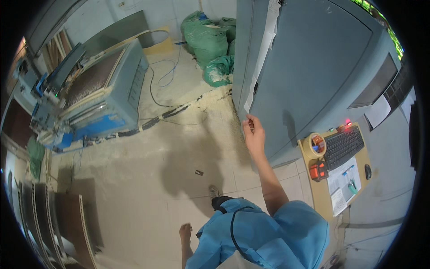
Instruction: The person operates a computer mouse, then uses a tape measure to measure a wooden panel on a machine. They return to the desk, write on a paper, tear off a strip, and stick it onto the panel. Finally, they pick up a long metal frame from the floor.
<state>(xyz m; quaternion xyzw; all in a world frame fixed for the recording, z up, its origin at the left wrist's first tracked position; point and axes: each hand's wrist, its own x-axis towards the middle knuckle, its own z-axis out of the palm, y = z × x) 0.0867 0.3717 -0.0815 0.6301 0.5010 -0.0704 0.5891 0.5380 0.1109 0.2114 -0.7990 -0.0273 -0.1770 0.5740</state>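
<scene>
Cabinet [313,58], handling: it is probably heavy and stiff as a whole, with smooth panels on which fingers may slip.
Where to hold it: the upright edge beside the white strip [262,56] seems the surest place; the flat panel offers little grip.
Strip handling: likely thin, light and easy to tear, so a gentle pinch suits it.
Cabinet look: tall, grey-blue, with dark seams; it stands at the right hand [254,132].
Strip look: long, narrow, uneven, running down the cabinet's front edge.
Right hand: beside the cabinet, near the strip's lower end, fingers bent; whether it touches or pinches anything, one cannot tell.
Left hand [185,232]: well apart from the cabinet, loosely curled; one cannot tell if it holds something.
</scene>
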